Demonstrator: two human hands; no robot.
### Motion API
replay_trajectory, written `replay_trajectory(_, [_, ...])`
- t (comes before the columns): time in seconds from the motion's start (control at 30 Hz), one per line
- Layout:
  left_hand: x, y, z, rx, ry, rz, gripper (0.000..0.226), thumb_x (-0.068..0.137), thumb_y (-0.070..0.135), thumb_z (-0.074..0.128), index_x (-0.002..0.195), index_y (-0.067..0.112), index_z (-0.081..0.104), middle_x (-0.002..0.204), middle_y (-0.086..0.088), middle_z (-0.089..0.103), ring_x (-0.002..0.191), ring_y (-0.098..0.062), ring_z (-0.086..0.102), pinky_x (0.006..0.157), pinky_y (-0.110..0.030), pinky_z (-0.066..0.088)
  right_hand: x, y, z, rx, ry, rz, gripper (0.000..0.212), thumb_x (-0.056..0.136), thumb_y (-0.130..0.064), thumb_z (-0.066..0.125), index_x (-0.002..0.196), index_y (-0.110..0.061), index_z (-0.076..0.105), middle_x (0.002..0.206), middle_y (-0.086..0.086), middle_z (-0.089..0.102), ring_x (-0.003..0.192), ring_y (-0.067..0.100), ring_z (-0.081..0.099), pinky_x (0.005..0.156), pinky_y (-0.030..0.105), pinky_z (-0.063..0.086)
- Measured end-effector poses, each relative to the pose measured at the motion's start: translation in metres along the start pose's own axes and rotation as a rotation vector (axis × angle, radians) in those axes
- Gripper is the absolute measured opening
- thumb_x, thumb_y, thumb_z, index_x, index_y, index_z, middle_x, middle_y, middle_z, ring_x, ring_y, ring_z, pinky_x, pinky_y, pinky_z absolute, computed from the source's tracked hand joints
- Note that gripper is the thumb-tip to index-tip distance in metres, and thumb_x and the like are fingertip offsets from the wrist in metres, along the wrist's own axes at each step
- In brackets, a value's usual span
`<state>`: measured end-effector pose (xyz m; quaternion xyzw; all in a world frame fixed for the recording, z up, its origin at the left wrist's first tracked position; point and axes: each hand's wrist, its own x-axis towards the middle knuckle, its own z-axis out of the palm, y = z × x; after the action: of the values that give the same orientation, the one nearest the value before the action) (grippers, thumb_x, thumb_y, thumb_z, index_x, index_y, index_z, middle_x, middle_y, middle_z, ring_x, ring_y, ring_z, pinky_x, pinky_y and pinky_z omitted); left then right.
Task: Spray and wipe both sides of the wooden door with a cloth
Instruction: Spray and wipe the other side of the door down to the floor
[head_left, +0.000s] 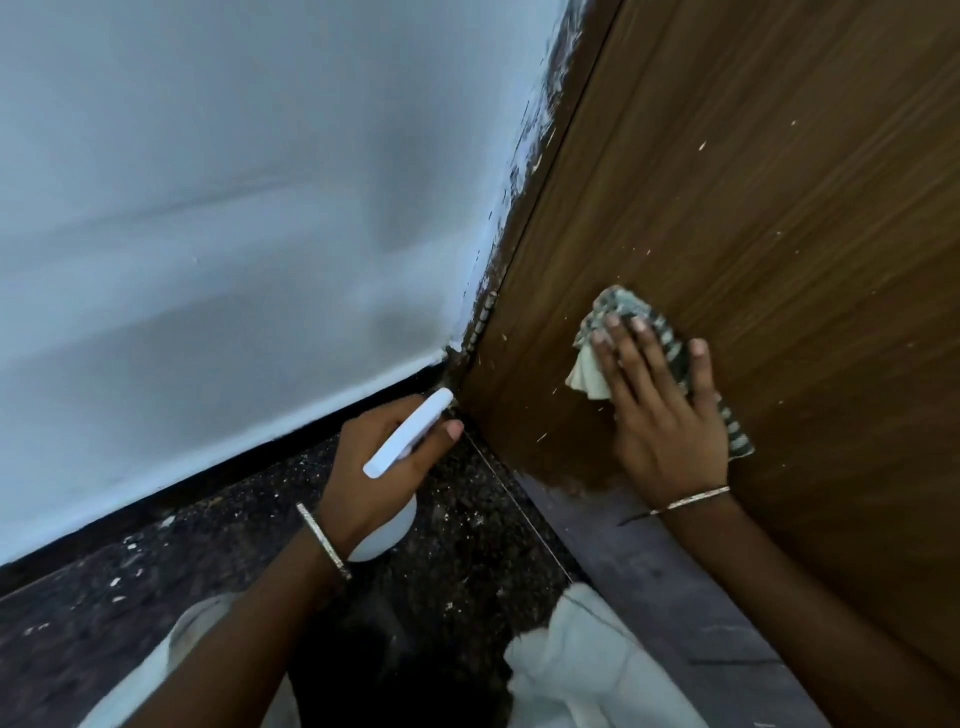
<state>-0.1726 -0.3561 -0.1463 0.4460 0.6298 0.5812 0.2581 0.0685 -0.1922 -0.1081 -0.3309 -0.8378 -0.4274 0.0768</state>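
Observation:
The brown wooden door (753, 208) fills the right side, flecked with small pale specks. My right hand (660, 410) lies flat on its lower part, fingers straight, pressing a striped green-and-white cloth (587, 371) against the wood. My left hand (374, 467) grips a white spray bottle (405, 441) near the door's hinge corner, just above the floor; the bottle's body is mostly hidden behind the palm.
A pale blue-white wall (234, 234) meets the door at the hinge edge (483, 317), with smeared paint along the frame. Dark speckled floor (156, 597) lies below. A grey threshold strip (649, 571) runs under the door. My white-clad knees (587, 675) are at the bottom.

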Motion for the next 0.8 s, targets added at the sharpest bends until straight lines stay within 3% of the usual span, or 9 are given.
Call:
replay_trajectory(0.07, [0.000,0.002,0.007,-0.011,-0.037,0.032,0.030,0.089,0.023,0.076,0.064,0.015,0.060,0.055,0.001,0.051,0.053,-0.011,0.049,0.055,-0.020,0.035,-0.001,0.004,0.000,-0.148,0.027,-0.006,0.065,0.103,-0.018,0.026,0.166,-0.011,0.009,0.173,0.010,0.002,0.160,0.025,0.006,0.128,0.051,-0.002])
replay_trajectory(0.17, [-0.002,-0.006,0.020,-0.036,-0.076,0.031,0.025,0.088,0.023,0.077,0.070,0.010,0.065,0.056,0.005,0.053,0.053,-0.003,0.048,0.055,-0.017,0.035,-0.009,-0.018,0.024,-0.226,0.034,-0.024,0.066,0.102,-0.020,0.023,0.165,-0.006,0.007,0.171,0.022,-0.002,0.159,0.033,0.002,0.127,0.052,0.002])
replay_trajectory(0.27, [-0.009,-0.018,0.031,-0.078,-0.110,0.036,0.032,0.088,0.024,0.077,0.066,0.010,0.059,0.055,0.010,0.048,0.052,-0.004,0.045,0.055,-0.017,0.033,-0.053,-0.066,0.069,-0.291,-0.188,-0.308,0.077,0.102,-0.040,0.027,0.162,0.004,0.004,0.163,0.038,-0.008,0.157,0.042,0.007,0.123,0.063,-0.005])
replay_trajectory(0.33, [-0.018,-0.025,0.037,-0.111,-0.120,0.051,0.035,0.088,0.023,0.077,0.064,0.008,0.056,0.054,0.007,0.047,0.051,-0.006,0.045,0.054,-0.018,0.033,-0.095,-0.093,0.101,-0.284,-0.338,-0.521,0.079,0.105,-0.044,0.023,0.160,0.007,0.000,0.165,0.034,-0.004,0.157,0.041,0.009,0.116,0.070,-0.021])
replay_trajectory(0.43, [-0.032,-0.029,0.046,-0.126,-0.118,0.068,0.033,0.088,0.023,0.077,0.067,0.004,0.059,0.057,-0.010,0.053,0.052,-0.011,0.048,0.054,-0.020,0.035,-0.127,-0.100,0.101,-0.264,-0.458,-0.633,0.068,0.101,-0.027,0.002,0.151,0.011,-0.023,0.169,0.021,-0.008,0.158,0.035,-0.006,0.114,0.064,-0.027])
replay_trajectory(0.53, [-0.035,-0.025,0.043,-0.139,-0.158,0.035,0.034,0.087,0.023,0.077,0.069,0.000,0.060,0.060,-0.015,0.053,0.055,-0.008,0.047,0.055,-0.018,0.035,-0.121,-0.073,0.071,-0.177,-0.312,-0.384,0.075,0.099,-0.026,0.029,0.164,-0.008,-0.003,0.168,0.015,-0.008,0.156,0.033,-0.021,0.119,0.057,-0.026])
replay_trajectory(0.6, [-0.034,-0.030,0.040,-0.135,-0.189,0.034,0.036,0.088,0.024,0.077,0.067,0.001,0.057,0.060,-0.013,0.051,0.055,-0.009,0.045,0.056,-0.020,0.034,-0.105,-0.048,0.046,-0.076,-0.167,-0.080,0.085,0.087,-0.015,0.046,0.165,-0.015,0.014,0.170,0.008,0.005,0.159,0.025,-0.007,0.123,0.056,-0.018])
replay_trajectory(0.7, [-0.034,-0.044,0.038,-0.097,-0.212,0.020,0.028,0.088,0.026,0.076,0.075,0.003,0.066,0.057,-0.005,0.052,0.054,-0.008,0.048,0.056,-0.020,0.037,-0.085,-0.018,0.009,-0.037,-0.035,0.236,0.074,0.096,-0.014,0.042,0.166,-0.020,0.017,0.173,0.001,0.006,0.160,0.018,0.005,0.125,0.057,-0.009])
replay_trajectory(0.8, [-0.033,-0.058,0.032,-0.047,-0.237,0.000,0.019,0.087,0.026,0.076,0.078,0.010,0.071,0.058,0.003,0.058,0.055,-0.005,0.052,0.057,-0.011,0.037,-0.073,-0.019,0.011,-0.154,0.045,0.282,0.072,0.102,-0.020,0.045,0.166,-0.019,0.013,0.173,0.004,0.006,0.159,0.020,0.007,0.126,0.053,-0.006])
